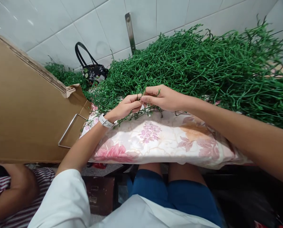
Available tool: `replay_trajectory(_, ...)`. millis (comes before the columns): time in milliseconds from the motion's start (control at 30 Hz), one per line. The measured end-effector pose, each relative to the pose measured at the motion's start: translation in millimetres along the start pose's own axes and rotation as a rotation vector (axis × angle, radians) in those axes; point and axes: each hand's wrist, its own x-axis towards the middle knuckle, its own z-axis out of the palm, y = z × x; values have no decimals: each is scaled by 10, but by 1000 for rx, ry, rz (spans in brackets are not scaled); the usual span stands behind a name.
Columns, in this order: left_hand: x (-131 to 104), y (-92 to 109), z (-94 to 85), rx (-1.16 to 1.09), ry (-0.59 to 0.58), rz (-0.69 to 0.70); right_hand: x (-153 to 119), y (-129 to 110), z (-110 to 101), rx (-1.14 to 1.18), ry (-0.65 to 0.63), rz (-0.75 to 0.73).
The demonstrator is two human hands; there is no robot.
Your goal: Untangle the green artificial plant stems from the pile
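Both hands meet at centre: left hand [128,106] and right hand [163,97] pinch one green stem [141,94] (a thin one) above the floral cloth [155,142]. The stem pile [203,63] at one o'clock could snag it, tearing the stem.

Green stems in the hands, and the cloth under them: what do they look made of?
Green stems: likely plastic, an even saturated green with a slight sheen, thin and wiry; live plant cannot be ruled out. Cloth: woven fabric, matte, printed with pink flowers, draped softly over the edge. Left hand and right hand pinch one sprig.
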Motion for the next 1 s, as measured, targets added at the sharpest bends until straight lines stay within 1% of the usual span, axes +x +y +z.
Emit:
replay_trajectory(67, -1, 33, -11, 2, -28, -11, 0, 16, -40, -5, -72, -31)
replay_trajectory(133, -16, 96, -20, 40, -88, -41, -3, 16, -79, 23, -206, -28)
replay_trajectory(233, -59, 220, -16, 90, -210, -122, -8, 1, -104, 191, -438, -29)
replay_trajectory(300, -87, 289, 1, 65, -263, -178, -8, -9, -101, 326, -540, -31)
replay_trajectory(400, -116, 345, 30, 8, -295, -238, -10, -22, -94, 464, -585, -24)
replay_trajectory(500, -134, 350, 39, 3, -335, -256, -24, -45, -98, 510, -671, -32)
replay_trajectory(533, -139, 345, 37, -3, -334, -244, -30, -56, -102, 513, -706, -37)
replay_trajectory(567, -143, 338, 34, -15, -307, -221, -35, -66, -108, 517, -721, -41)
replay_trajectory(600, -146, 329, 29, -33, -262, -192, -38, -76, -117, 525, -705, -47)
replay_trajectory(633, -146, 320, 25, -56, -210, -158, -38, -84, -132, 538, -645, -58)
replay_trajectory(667, -142, 308, 20, -82, -160, -120, -34, -87, -153, 557, -545, -70)
replay_trajectory(700, -136, 294, 15, -110, -121, -85, -26, -87, -182, 579, -415, -80)
replay_trajectory(767, -115, 259, 2, -177, -75, -36, -2, -70, -266, 648, -107, -80)
replay_trajectory(833, -93, 219, -13, -237, -49, -16, 26, -29, -370, 740, 179, -19)
replay_trajectory(867, -84, 199, -21, -257, -39, -15, 38, 0, -422, 784, 295, 25)
replay_trajectory(933, -70, 163, -35, -276, -32, -13, 55, 67, -506, 845, 451, 99)
replay_trajectory(1000, -59, 133, -45, -273, -38, 4, 63, 126, -546, 855, 509, 129)
